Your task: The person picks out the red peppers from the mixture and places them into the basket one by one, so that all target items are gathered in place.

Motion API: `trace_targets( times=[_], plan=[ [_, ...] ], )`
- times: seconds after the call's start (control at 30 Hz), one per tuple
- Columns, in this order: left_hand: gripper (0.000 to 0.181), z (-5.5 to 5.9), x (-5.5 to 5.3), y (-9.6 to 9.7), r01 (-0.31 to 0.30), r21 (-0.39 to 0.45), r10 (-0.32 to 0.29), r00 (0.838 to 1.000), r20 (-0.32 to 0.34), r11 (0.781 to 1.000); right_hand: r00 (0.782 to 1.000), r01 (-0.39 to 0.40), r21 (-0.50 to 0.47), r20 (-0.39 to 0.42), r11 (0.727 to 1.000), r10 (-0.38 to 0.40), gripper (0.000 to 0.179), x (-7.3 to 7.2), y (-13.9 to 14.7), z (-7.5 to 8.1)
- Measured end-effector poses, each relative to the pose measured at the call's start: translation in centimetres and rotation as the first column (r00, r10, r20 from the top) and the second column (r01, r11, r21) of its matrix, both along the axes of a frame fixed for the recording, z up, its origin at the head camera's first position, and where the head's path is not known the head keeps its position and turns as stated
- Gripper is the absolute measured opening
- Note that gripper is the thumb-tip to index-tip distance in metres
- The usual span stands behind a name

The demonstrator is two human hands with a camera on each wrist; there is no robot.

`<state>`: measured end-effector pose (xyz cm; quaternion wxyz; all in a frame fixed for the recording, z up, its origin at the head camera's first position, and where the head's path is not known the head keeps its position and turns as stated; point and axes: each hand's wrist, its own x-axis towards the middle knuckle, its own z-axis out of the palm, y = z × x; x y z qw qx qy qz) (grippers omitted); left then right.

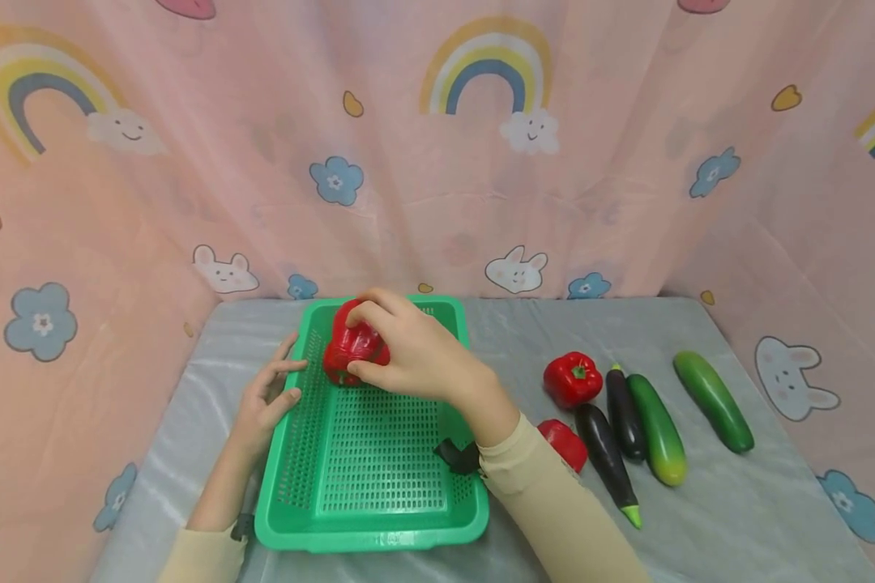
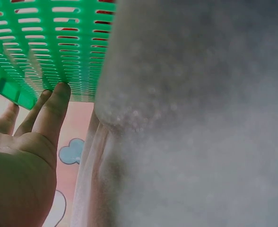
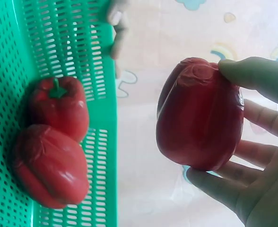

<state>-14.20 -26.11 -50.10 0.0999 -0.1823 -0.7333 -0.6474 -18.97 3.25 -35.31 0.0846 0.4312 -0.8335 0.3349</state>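
Note:
My right hand (image 1: pixel 423 348) grips a red bell pepper (image 3: pixel 200 123) between thumb and fingers, raised over the far left part of a green plastic basket (image 1: pixel 372 538). Inside the basket, in the right wrist view, lie two more red bell peppers, one with a green stem (image 3: pixel 58 111) and one on its side (image 3: pixel 54 165). From the head view the held pepper overlaps them. At the basket's left side is my left hand (image 1: pixel 258 409), its fingers spread and extended against the wall and rim. The left wrist view shows those fingertips (image 2: pixel 61 90) at the slotted wall.
Right of the basket, a red bell pepper (image 1: pixel 572 379) and another (image 1: pixel 565 444), partly behind my right sleeve, lie on the grey cloth (image 1: pixel 729 502). Beside them are two eggplants (image 1: pixel 605 457) and two long green cucumbers (image 1: pixel 713 401). A pink patterned curtain (image 1: pixel 423 219) stands behind.

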Motion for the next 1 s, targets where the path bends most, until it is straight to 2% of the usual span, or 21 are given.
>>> trace_targets(
  times=[0.4,0.8,1.0],
  plan=[
    [0.036,0.0,-0.1,0.0,0.010,0.022,-0.010,1.000,-0.008,1.000,0.998,-0.059,0.084,0.022,0.995,0.057,0.044,-0.1,-1.9,-1.5],
    [0.035,0.0,0.0,0.0,0.001,0.013,-0.001,1.000,0.007,1.000,0.994,-0.093,0.124,0.074,0.988,0.085,0.046,-0.7,-2.7,-3.3],
    [0.034,0.0,0.0,0.1,0.009,0.039,-0.010,1.000,0.005,0.999,0.991,-0.120,0.190,0.085,0.974,0.106,0.044,-0.8,-3.1,-4.3]
  ],
)
